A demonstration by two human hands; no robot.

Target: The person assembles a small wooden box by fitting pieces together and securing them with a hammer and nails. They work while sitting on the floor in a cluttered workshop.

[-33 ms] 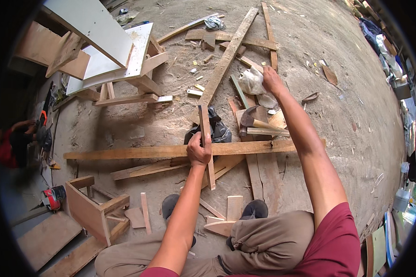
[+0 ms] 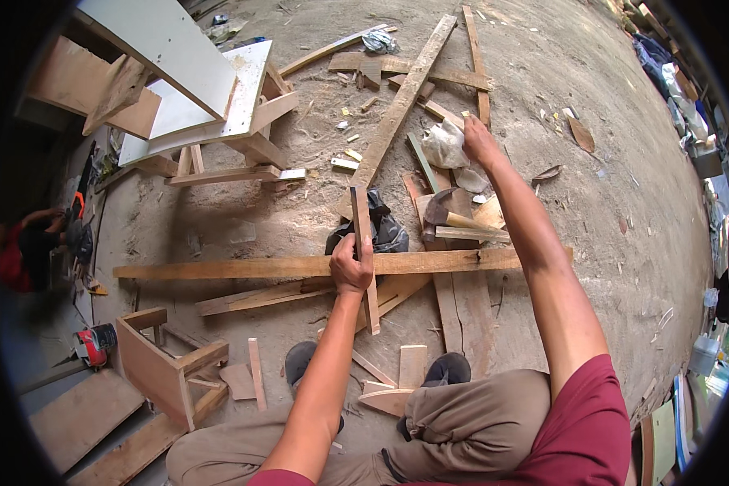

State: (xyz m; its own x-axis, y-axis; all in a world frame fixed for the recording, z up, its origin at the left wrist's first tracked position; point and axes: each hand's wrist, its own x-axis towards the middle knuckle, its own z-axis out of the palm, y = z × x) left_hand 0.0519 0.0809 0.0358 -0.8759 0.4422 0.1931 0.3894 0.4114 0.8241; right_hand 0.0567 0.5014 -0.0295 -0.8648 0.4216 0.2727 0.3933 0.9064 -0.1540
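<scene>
Red and dark clothes at the far left edge of the frame, worn by another person (image 2: pixel 26 253), small and partly in shadow. In the upper left, white boards (image 2: pixel 158 57) together with wooden supports (image 2: pixel 259 151). At lower left, a red and black tool (image 2: pixel 95 347) just beside a wooden frame (image 2: pixel 150 364), and below these, a flat board (image 2: pixel 85 417). Across the middle, from left to right, a long beam (image 2: pixel 219 268). At the centre, the left hand (image 2: pixel 351 266) clamped on a wooden stick (image 2: pixel 360 212), fingers wrapped around it; stick nearly vertical in the frame, crossing over the long beam, upper part in front of a black plastic bag (image 2: pixel 390 235). Cannot tell any contact between stick and beam. Below centre, two dark shoes (image 2: pixel 449 368), with small wood pieces (image 2: pixel 411 364) between. From centre toward the top, a long plank (image 2: pixel 409 93), slanting to the right. Right of centre, a hammer (image 2: pixel 437 212), head to the left. Above it, a white plastic bag (image 2: pixel 443 147), touching or just beside the right hand (image 2: pixel 479 142); fingers bent, cannot tell whether clamped on something. Farther right, a brown leaf (image 2: pixel 580 134) on sandy ground (image 2: pixel 624 170). At the right edge, a clear plastic container (image 2: pixel 705 351).
</scene>
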